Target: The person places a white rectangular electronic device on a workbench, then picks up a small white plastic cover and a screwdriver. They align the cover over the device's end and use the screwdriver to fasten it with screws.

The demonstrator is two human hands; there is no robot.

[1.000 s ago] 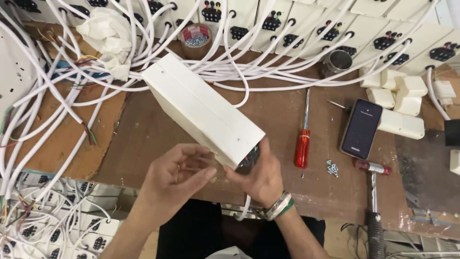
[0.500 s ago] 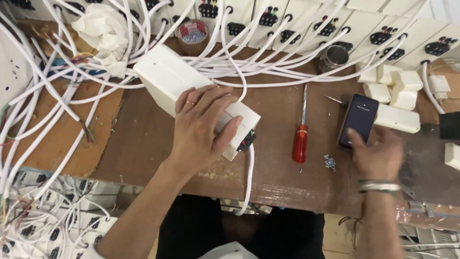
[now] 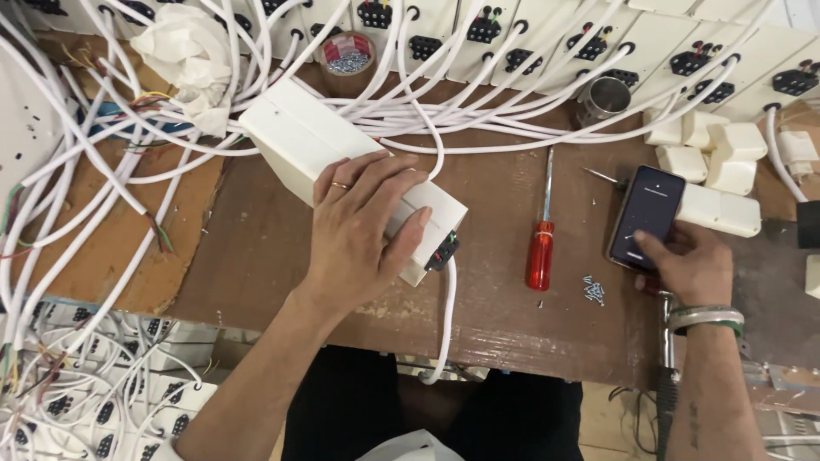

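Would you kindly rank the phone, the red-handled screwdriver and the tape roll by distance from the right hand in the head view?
1. Phone: touched by the right hand, right side.
2. Red-handled screwdriver: to its left, mid-table.
3. Tape roll: far back, upper left.

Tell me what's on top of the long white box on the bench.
The left hand lies flat on the white box, and white cables cross its far end. The surface beneath the palm is hidden.
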